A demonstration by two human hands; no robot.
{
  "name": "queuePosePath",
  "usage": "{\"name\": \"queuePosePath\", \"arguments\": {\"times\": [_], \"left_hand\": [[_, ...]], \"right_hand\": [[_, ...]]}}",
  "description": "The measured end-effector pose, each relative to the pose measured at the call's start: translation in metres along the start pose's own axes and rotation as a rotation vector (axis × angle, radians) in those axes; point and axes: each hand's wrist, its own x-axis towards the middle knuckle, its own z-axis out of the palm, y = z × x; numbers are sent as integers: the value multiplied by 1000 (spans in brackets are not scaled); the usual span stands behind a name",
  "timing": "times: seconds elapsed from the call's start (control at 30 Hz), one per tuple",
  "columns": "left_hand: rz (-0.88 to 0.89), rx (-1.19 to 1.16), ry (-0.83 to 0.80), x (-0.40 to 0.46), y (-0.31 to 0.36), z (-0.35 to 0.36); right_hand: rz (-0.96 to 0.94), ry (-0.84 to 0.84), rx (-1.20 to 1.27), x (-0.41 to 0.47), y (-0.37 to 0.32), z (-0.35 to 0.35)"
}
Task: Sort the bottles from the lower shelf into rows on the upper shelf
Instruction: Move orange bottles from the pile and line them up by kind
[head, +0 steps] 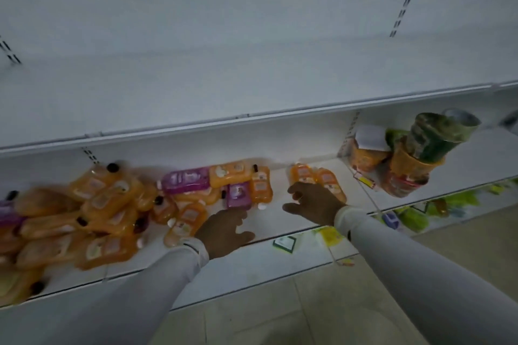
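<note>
Hands, left hand and right hand, fingers loosely spread, flank bare lower shelf near its front edge.

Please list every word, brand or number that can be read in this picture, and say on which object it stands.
No text can be read.
Orange bottles: labels blurred.
Purple bottles: white marks on the label, not legible.
Stacked containers at the right: print too blurred.
Tags under the lower shelf edge: too small.
</note>
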Motion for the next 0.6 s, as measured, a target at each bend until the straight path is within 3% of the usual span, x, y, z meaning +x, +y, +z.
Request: {"name": "queuePosePath", "arguments": {"times": [0.33,0.6], "left_hand": [[-255,-53,94,13,-39,16],[-380,-48,213,57,-54,39]], "right_hand": [[-178,-255,-48,98,5,38],[-400,-313,-49,173,20,72]]}}
